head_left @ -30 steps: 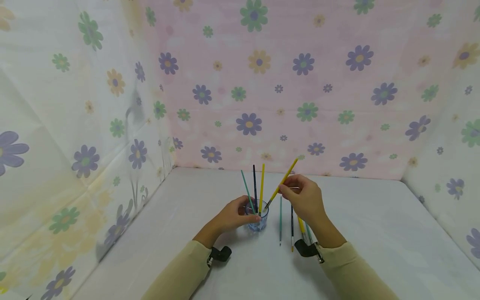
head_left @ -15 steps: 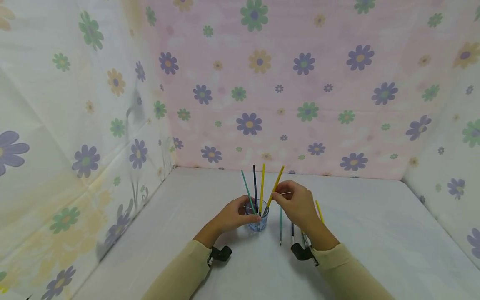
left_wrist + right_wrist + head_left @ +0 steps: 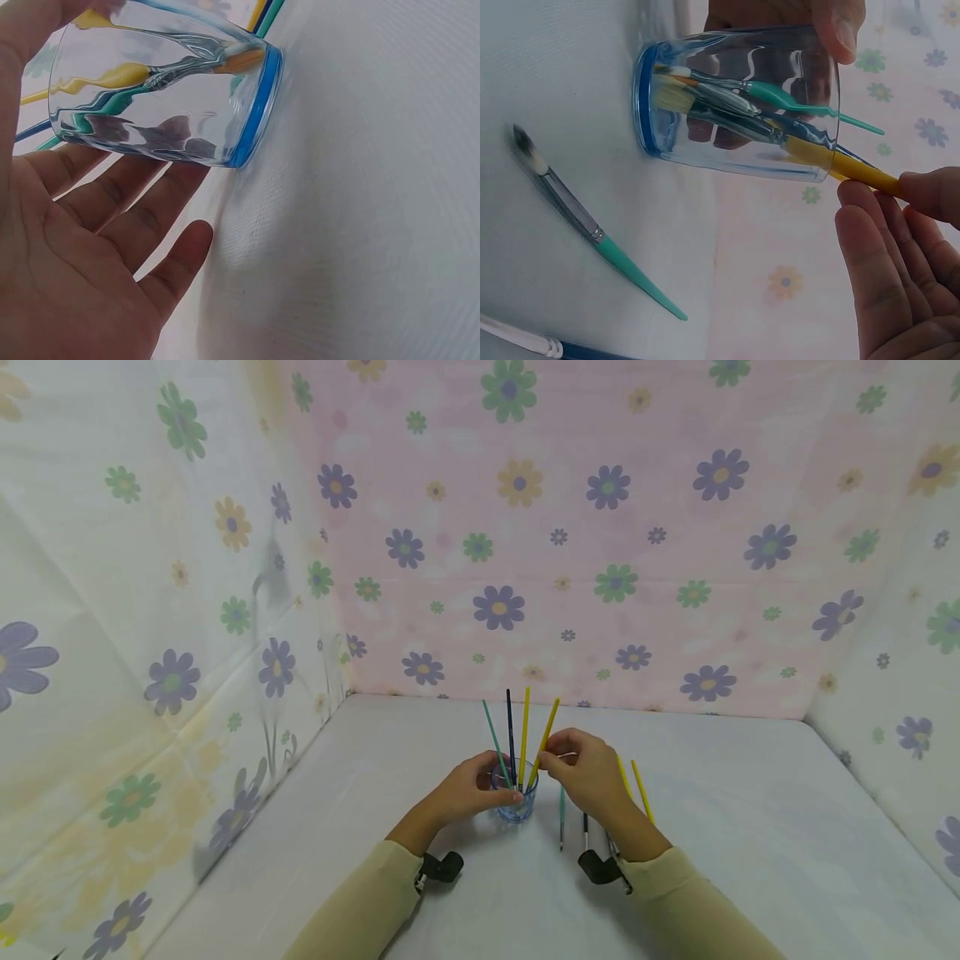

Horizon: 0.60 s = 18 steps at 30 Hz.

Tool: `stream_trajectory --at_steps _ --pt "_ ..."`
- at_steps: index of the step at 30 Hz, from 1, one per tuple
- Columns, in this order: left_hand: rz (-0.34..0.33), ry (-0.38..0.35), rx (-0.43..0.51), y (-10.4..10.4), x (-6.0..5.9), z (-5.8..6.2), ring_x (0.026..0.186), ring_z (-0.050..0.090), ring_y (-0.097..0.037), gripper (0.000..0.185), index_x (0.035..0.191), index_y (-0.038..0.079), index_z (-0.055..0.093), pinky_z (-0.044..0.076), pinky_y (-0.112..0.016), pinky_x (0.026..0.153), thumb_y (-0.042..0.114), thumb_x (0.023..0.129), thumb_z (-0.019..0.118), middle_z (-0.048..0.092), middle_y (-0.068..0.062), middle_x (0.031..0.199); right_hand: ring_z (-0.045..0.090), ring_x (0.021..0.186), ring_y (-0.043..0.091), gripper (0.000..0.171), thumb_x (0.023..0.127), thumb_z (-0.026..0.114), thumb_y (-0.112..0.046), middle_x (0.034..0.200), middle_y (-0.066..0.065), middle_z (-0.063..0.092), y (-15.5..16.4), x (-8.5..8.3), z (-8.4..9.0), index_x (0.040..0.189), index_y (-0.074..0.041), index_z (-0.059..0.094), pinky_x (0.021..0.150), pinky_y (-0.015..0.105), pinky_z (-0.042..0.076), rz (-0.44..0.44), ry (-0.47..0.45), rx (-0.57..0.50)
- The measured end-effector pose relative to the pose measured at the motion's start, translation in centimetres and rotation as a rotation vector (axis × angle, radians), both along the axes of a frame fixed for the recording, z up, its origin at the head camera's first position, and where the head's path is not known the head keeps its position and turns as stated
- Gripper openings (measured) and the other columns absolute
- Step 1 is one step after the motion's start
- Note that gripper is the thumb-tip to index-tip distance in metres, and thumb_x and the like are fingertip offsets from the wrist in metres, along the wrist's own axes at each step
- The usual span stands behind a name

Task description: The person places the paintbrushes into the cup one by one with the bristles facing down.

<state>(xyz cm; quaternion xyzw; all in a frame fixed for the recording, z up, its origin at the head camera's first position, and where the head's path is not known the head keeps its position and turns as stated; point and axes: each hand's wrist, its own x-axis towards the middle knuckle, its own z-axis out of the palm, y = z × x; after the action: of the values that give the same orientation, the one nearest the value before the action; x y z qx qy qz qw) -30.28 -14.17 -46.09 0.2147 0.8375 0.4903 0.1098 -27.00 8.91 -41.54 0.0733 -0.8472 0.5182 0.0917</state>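
A clear glass (image 3: 516,812) with a blue base stands upright on the table. My left hand (image 3: 467,789) holds it from the left, thumb at the near side and fingers round the back. Inside lean a teal paintbrush (image 3: 491,727), a dark blue paintbrush (image 3: 510,718) and a yellow paintbrush (image 3: 524,727), bristles down. At the right side of the rim, my right hand (image 3: 594,777) pinches a second yellow paintbrush (image 3: 866,174) by its handle between thumb and fingertips. Its bristles (image 3: 673,96) are inside the glass, low near the base.
Right of the glass, a teal paintbrush (image 3: 634,270) and a dark blue paintbrush (image 3: 586,831) lie on the white table (image 3: 787,860). Farther right lie yellow paintbrushes (image 3: 642,792), partly hidden by my right arm. Flowered cloth walls (image 3: 585,618) enclose the table's back and sides.
My right hand has moved left and down, lowering its yellow paintbrush deeper into the glass and tilting it more upright. My left hand has stayed in place on the glass.
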Motion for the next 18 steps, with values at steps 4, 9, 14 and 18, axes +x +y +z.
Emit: stream_trajectory --at_steps 4,9,14,18 --pt "0.003 -0.001 -0.004 0.01 0.13 0.13 0.104 0.065 -0.018 0.065 0.139 0.017 0.058 0.052 -0.045 0.102 0.047 0.086 0.082 0.067 0.003 0.115 0.077 0.089 0.022 0.015 0.094 0.077 -0.023 0.098 0.0 0.076 0.02 0.01 -0.12 0.106 -0.015 0.072 0.076 0.036 0.062 0.002 0.002 0.002" --pt "0.006 -0.003 -0.006 0.0 0.1 0.09 0.104 0.065 -0.018 0.063 0.137 0.019 0.059 0.052 -0.045 0.102 0.047 0.086 0.083 0.067 0.004 0.115 0.077 0.092 0.027 0.015 0.095 0.076 -0.022 0.098 0.0 0.076 0.08 -0.12 -0.29 0.107 -0.014 0.072 0.076 0.036 0.062 0.011 -0.003 -0.005" --pt "0.008 0.001 -0.009 -0.04 0.03 -0.01 0.104 0.065 -0.018 0.059 0.134 0.022 0.06 0.052 -0.044 0.101 0.047 0.086 0.083 0.067 0.003 0.115 0.078 0.092 0.028 0.016 0.095 0.076 -0.021 0.097 0.001 0.076 0.16 -0.26 -0.41 0.107 -0.013 0.071 0.076 0.035 0.063 0.018 -0.003 -0.025" --pt "0.005 0.002 -0.005 -0.08 0.04 -0.04 0.104 0.065 -0.018 0.057 0.133 0.023 0.06 0.052 -0.042 0.1 0.047 0.086 0.083 0.067 0.003 0.115 0.078 0.091 0.028 0.017 0.094 0.075 -0.022 0.096 0.001 0.076 0.28 -0.32 -0.46 0.107 -0.012 0.071 0.076 0.035 0.063 0.021 -0.006 -0.037"
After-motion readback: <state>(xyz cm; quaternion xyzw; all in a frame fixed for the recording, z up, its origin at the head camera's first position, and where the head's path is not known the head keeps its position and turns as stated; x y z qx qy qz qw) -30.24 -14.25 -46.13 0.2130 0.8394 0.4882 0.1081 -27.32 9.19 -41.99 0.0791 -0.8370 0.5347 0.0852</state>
